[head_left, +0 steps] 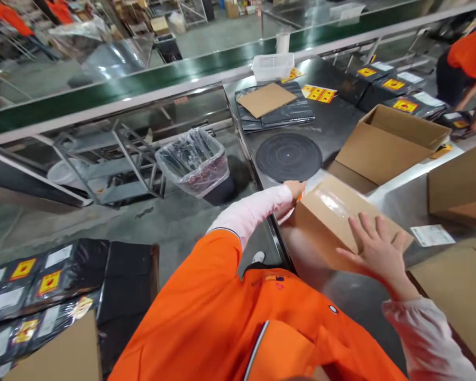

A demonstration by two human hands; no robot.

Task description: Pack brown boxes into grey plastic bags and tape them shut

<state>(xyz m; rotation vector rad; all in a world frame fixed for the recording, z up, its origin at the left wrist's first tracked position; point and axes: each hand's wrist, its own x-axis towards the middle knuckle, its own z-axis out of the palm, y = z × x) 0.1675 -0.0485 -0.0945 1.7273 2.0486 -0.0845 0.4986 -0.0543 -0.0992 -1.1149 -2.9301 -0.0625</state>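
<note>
A closed cardboard box (329,222) lies on the metal table in front of me, with a shiny strip of clear tape (333,203) along its top. My right hand (375,246) rests on the box top, fingers spread. At the far left end of the box is my left hand (295,189), its fingers closed. A small orange part shows beside those fingers, but most of what they hold is hidden. A round black turntable (289,157) lies just beyond my left hand. A printed paper label (432,235) is on the table to the right of the box.
An open cardboard box (381,148) stands behind, with more boxes (460,185) at right. Black bags and a cardboard sheet (266,99) lie near a white basket (273,67). A lined bin (196,164) and black parcels (67,272) are at left. A co-worker (470,58) bends at far right.
</note>
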